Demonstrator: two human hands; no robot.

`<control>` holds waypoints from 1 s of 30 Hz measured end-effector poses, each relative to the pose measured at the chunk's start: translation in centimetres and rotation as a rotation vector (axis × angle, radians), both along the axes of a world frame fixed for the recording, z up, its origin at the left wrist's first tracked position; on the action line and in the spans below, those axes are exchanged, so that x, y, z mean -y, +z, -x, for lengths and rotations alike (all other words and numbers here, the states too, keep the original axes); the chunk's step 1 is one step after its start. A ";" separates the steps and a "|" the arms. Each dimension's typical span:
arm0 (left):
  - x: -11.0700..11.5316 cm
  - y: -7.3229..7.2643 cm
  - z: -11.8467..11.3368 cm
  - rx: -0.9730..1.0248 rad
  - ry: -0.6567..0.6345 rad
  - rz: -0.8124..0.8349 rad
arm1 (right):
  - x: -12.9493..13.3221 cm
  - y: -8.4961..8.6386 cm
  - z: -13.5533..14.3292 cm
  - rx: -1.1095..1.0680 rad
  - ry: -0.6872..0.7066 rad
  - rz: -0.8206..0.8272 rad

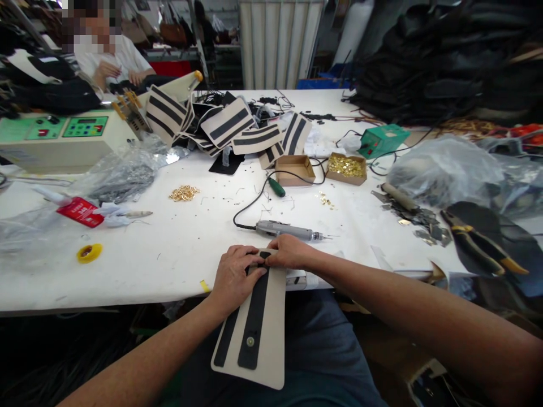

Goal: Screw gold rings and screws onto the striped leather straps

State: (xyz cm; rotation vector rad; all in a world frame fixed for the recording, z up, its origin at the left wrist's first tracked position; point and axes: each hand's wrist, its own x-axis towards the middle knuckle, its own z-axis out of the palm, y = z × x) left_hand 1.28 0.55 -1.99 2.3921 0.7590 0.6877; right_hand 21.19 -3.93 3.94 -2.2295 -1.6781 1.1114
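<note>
A beige bag panel [275, 333] with two black strips rests partly over my lap, its far end at the table edge. On the near end of one black strip [255, 311] sits a small round metal stud [250, 341]. My left hand [235, 277] grips the panel's far left side, thumb pressed on the strip. Fingers pinched together, my right hand [288, 251] holds the far end of the panel beside a small dark piece of the strip; the fingertips hide the exact grip. Just beyond lies a grey electric screwdriver [284, 230] with its bit pointing right.
Beyond are a green-handled tool [276, 187], gold rings [184, 193], an open box [294, 170] and a box of gold parts [347, 167]. Similar panels [227, 124] are piled behind. Pliers [479, 243] lie right, yellow tape [89, 253] left. A person [123, 62] sits across.
</note>
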 end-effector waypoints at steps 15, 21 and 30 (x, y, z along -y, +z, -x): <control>-0.2 -2.0 0.0 0.020 -0.002 -0.102 | 6.6 1.4 -3.6 0.169 -0.208 -0.434; -0.9 -3.2 0.0 0.021 -0.014 -0.180 | 9.6 0.7 -14.1 0.325 -0.475 -0.494; -1.3 -4.8 0.4 -0.026 -0.012 -0.142 | 6.0 -1.5 -20.6 0.499 -0.505 -0.467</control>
